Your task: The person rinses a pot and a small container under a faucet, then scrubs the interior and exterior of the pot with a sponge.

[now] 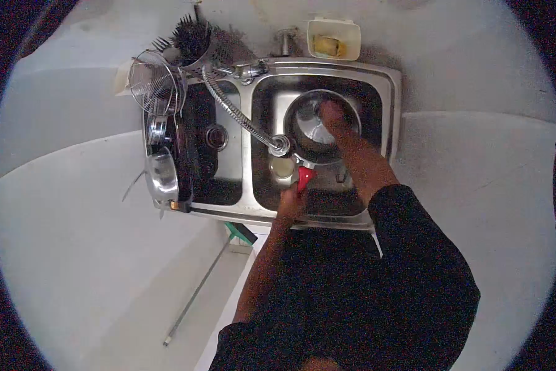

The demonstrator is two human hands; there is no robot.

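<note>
A round metal pan with a red handle lies in the right basin of the steel sink. My left hand is closed round the handle near the basin's front edge. Inside the pan is my right hand, its fingers against the inner surface; whether they hold anything is too blurred to tell. The faucet's spray head hangs at the pan's left side. Just below it sits a small pale round container.
Left of the basins stand a wire strainer, a utensil holder and a metal bowl. Behind the sink is a white tub with a yellow sponge. A green-headed pole leans below the counter.
</note>
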